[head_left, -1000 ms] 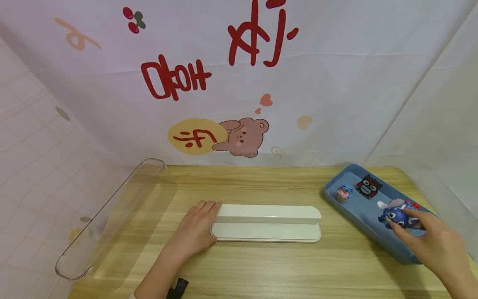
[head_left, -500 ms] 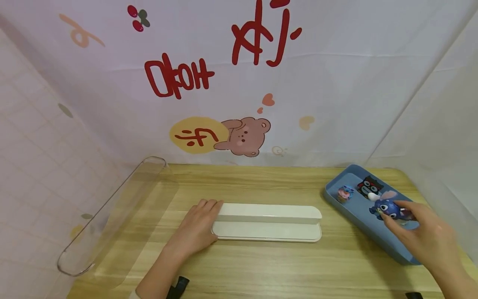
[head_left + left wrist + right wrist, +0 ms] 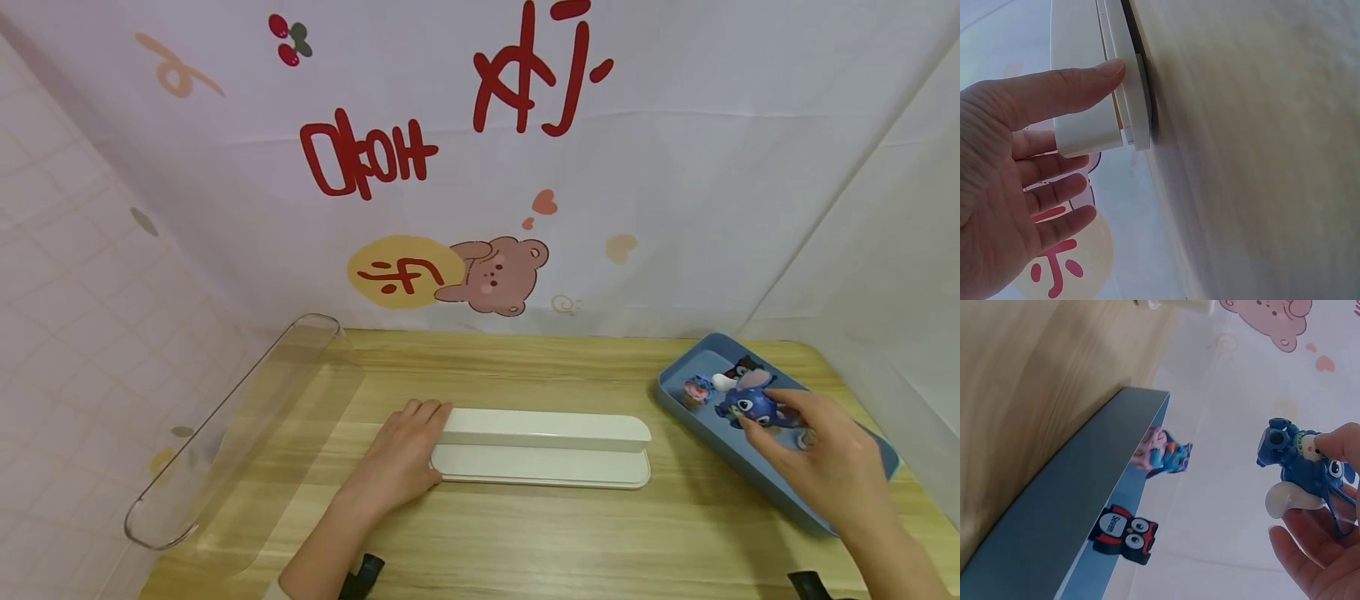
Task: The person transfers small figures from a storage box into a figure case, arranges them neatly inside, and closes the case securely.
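Figurine position: we are seeing the blue cartoon figurine (image 3: 750,406) lifted just above the blue tray (image 3: 847,492) at the table's right end, well apart from the white stepped stand (image 3: 540,448) that is lying to its left; the right hand is by far the nearer one, since it is holding the figurine
Stand axis: the stand's long axis is running left to right across the wooden table (image 3: 525,533), with its raised step along the far edge and its lower ledge toward us
Right hand: we are pinching the figurine in the right hand (image 3: 821,467), fingertips curled round its body; the right wrist view is showing its big ears and a white tail-like piece above the palm
Left hand: we are resting the left hand (image 3: 401,458) on the stand's left end, fingers straight and relaxed, thumb (image 3: 1066,90) pressing flat on the step; it is gripping nothing
Tray contents: a small pink-and-blue figure (image 3: 697,389) and a black-and-red owl figure (image 3: 1125,532) are lying in the tray's far part
Left edge: a clear plastic cover (image 3: 232,433) is lying along the table's left side, angled toward the printed backdrop (image 3: 487,167)
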Tool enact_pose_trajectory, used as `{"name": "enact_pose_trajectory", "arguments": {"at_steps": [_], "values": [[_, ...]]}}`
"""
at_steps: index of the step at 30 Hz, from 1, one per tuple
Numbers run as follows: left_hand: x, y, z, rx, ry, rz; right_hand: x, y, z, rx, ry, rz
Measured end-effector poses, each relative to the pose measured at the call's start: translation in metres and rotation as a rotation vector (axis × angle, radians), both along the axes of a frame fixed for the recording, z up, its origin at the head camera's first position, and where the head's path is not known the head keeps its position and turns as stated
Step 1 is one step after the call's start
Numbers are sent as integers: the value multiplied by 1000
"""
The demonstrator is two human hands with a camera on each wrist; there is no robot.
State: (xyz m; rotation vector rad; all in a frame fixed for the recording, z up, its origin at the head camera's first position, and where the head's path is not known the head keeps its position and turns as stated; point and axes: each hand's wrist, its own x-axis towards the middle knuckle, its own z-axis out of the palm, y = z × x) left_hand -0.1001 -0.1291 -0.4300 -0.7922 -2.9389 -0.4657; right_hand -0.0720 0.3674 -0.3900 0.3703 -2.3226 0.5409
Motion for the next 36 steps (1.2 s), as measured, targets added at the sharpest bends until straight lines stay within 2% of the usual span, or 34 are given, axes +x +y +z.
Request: {"name": "enact_pose_trajectory", "arguments": {"at_steps": [9, 20, 28, 36], "values": [[1, -1, -1, -11, 17, -10, -5, -21, 3, -40, 45, 73], [4, -2, -2, -4, 16, -4, -13, -51, 4, -46, 19, 194], [4, -2, 0, -10, 15, -9, -13, -70, 6, -25, -36, 217], [3, 0, 2, -27, 7, -11, -13, -88, 5, -58, -11, 250]]}}
